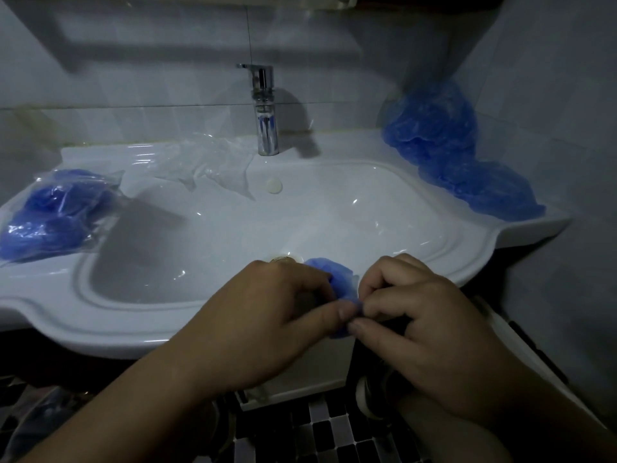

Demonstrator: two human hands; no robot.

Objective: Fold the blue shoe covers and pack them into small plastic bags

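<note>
Low in the frame's centre, left hand (267,309) and right hand (414,312) pinch one blue shoe cover (337,282) between curled fingertips, over the sink (384,208) front rim. Folding looks underway. Next it needs an empty plastic bag (207,162) from upper left. Packed bags (56,212) lie far left; loose covers (444,142) upper right.

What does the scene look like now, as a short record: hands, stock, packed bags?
left hand: pinches the blue shoe cover over the sink
right hand: pinches the same cover
loose covers: heaped on the right ledge
empty bags: clear, lying left of the faucet
packed bags: on the left ledge, blue covers inside
</note>
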